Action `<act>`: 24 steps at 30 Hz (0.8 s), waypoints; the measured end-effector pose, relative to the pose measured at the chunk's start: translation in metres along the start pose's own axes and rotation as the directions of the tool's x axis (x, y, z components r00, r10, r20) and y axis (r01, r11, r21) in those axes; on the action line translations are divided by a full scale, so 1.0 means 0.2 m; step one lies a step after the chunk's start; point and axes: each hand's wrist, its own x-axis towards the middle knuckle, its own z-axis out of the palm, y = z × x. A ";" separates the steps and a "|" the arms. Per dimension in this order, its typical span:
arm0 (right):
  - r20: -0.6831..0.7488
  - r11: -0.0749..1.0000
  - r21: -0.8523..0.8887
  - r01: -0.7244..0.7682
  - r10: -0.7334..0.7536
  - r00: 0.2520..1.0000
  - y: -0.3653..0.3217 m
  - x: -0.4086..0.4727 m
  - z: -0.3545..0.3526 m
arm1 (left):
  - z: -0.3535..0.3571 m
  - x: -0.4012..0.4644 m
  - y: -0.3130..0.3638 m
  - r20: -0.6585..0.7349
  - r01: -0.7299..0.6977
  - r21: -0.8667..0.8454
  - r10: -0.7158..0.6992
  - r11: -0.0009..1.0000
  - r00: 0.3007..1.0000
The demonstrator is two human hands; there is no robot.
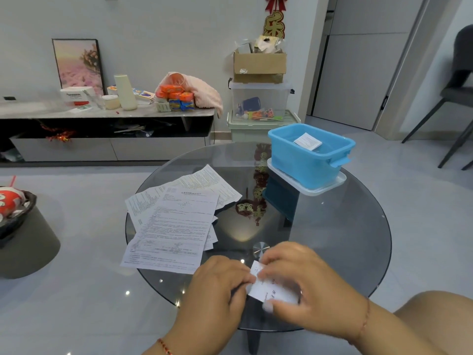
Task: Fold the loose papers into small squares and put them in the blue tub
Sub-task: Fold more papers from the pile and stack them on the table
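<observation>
A small folded paper [271, 288] lies at the near edge of the round glass table [332, 239]. My left hand [217, 293] pinches its left edge, and my right hand [304, 280] grips it from above and the right, thumb underneath. A loose stack of printed papers [174, 226] is spread on the table's left part. The blue tub [309, 155] stands on a white lid [320, 188] at the table's far right, with one folded paper square [307, 141] inside.
Left of the table sits a dark round stool [28, 247] with a basket on it. Behind are a low cabinet [107, 129] crowded with items, stacked storage boxes [258, 108] and a cardboard box. A grey chair [458, 98] stands at the far right.
</observation>
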 end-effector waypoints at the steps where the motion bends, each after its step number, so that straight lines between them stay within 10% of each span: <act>1: 0.037 0.997 -0.067 0.043 -0.041 0.998 -0.01 -0.01 0.01 | -0.02 0.01 0.00 -0.042 -0.042 0.014 0.043 0.999 0.998; 6: 0.049 0.980 -0.189 0.070 -0.062 0.997 0.02 -0.01 0.05 | -0.23 0.04 -0.05 -0.241 0.162 0.271 -0.096 0.949 0.966; 10: -0.007 0.957 -0.290 -0.005 0.003 1.000 0.09 0.02 0.04 | -0.32 0.02 -0.10 -0.080 0.403 0.385 -0.405 0.830 0.911; 15: 0.009 0.944 -0.285 -0.169 0.179 0.984 0.20 0.06 -0.02 | -0.29 -0.05 -0.06 0.176 0.322 0.495 -0.456 0.807 0.873; 24: -0.050 0.876 -0.072 -0.477 0.475 0.879 0.14 0.13 0.00 | -0.28 0.02 -0.04 0.054 0.311 0.514 -0.392 0.800 0.919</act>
